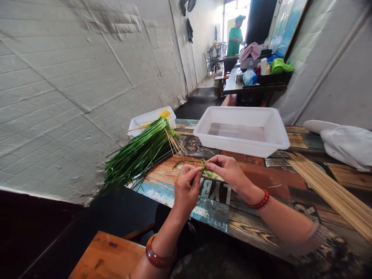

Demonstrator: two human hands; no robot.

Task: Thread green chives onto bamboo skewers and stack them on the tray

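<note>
My left hand (187, 184) and my right hand (226, 169) meet over the table, both pinching a small looped bunch of garlic chives (203, 166). One long blade trails from it to the left. Whether a skewer runs through the bunch I cannot make out. To the left lies a big pile of garlic chives (139, 153), its pale cut ends facing right. Several thin skewers (176, 142) rest against those ends. A long bundle of bamboo sticks (328, 190) lies to the right of my right hand.
A white plastic tub (241, 146) stands behind my hands. A smaller white tub (133, 126) with yellow strips (164, 113) is behind the pile. White cloth or plastic (348, 145) lies far right. A person in green (234, 40) stands in the background, beyond a cluttered table (232, 83).
</note>
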